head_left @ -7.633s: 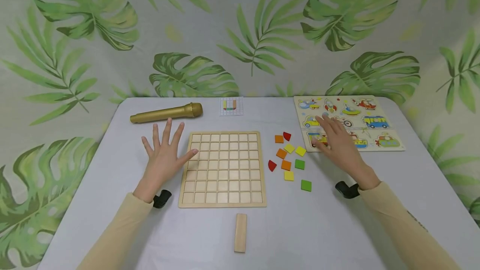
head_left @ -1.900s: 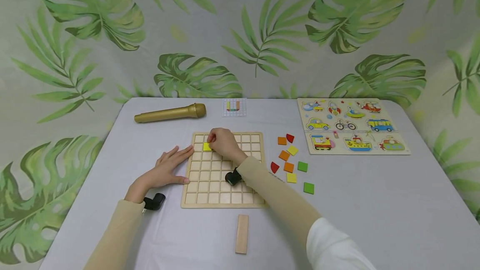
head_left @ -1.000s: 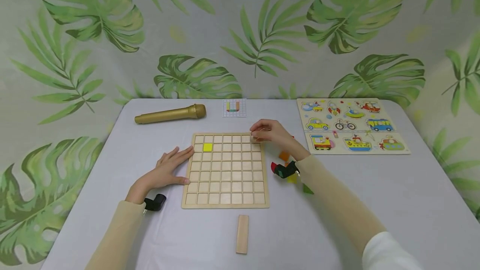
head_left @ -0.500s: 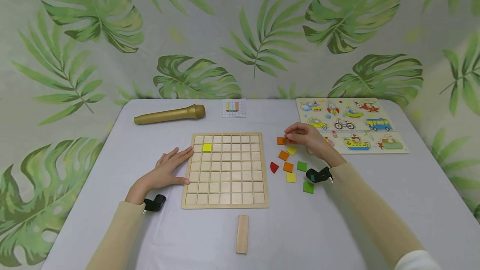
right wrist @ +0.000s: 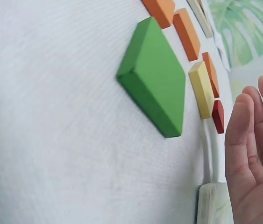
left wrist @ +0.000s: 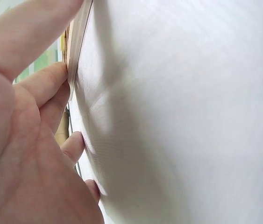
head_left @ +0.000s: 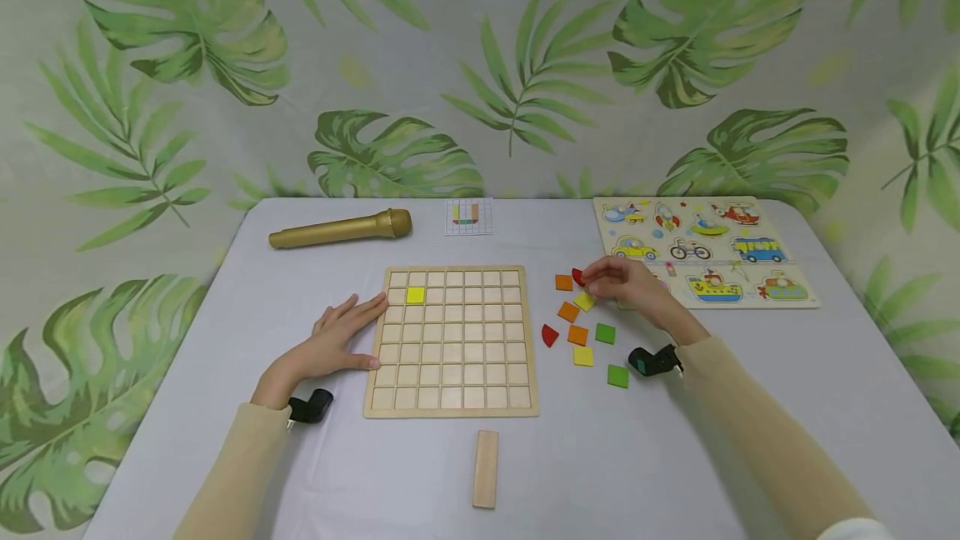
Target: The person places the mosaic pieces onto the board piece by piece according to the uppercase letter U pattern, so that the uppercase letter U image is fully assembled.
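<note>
My left hand (head_left: pixel 327 348) lies with extended fingers along the left edge of the wooden grid board (head_left: pixel 452 411); its thumb and fingertips touch the frame. A single yellow square tile (head_left: pixel 415 295) sits in the second row, second column. Over the loose tiles right of the board is my right hand (head_left: pixel 637 290), fingers slightly bent, close to a red quarter-circle tile (head_left: pixel 577 276) and a yellow tile (head_left: pixel 584 301). From the right wrist, the fingers (right wrist: pixel 238 121) look apart from the tiles, nothing held; a green tile (right wrist: pixel 157 77) is nearest that camera.
More orange, green, yellow and red tiles lie nearby, including an orange one (head_left: pixel 568 312). A pattern card (head_left: pixel 468 217) and a gold microphone (head_left: pixel 341 229) are at the back. A vehicle puzzle board (head_left: pixel 712 251) sits back right; a wooden block (head_left: pixel 485 469) lies in front.
A yellow tile has gone from the loose group onto the grid board. My right hand has withdrawn rightward from the board to the tiles. The left hand came to the board's edge and stays there.
</note>
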The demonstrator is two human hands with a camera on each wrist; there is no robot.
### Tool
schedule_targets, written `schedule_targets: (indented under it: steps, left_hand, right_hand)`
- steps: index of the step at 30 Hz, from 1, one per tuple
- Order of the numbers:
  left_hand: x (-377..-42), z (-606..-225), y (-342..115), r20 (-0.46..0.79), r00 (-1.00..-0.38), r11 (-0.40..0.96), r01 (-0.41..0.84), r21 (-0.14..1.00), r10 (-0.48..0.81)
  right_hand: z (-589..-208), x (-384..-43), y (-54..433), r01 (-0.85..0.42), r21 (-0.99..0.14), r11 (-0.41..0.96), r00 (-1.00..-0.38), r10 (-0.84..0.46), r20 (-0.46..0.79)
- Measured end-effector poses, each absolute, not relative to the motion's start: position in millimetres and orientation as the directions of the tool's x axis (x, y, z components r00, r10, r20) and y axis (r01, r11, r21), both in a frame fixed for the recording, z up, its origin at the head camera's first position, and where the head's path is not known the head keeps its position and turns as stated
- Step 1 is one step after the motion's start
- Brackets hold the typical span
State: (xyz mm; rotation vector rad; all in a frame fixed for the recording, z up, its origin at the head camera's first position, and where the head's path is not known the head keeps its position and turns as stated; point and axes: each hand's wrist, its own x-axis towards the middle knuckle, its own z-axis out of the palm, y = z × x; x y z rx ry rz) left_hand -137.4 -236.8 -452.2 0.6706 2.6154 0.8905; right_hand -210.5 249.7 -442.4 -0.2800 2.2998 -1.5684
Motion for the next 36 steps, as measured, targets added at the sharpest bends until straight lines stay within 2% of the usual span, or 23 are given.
schedule_targets:
  steps: [24,31,36]
  left_hand:
    - [-137.9,-452.1,-237.8,-0.126,-0.842,0.694,0.338,0.635,0.525]
    - [-137.8,-451.7,-238.3,-0.131,-0.844,0.699,0.332,0.634,0.520]
    - [-137.9,-451.0,-237.3,-0.130,-0.844,0.695,0.331,0.639,0.521]
  right_hand:
    - [-446.8,-205.0,244.4,-0.062,-0.906,0.419,-0.908,-0.401,-0.123]
    - [-446.9,-206.8,239.5,-0.184,-0.816,0.548,-0.899,-0.429,-0.085]
    - [-444.5,-206.5,234.3,-0.221,-0.751,0.622,-0.905,-0.417,-0.079]
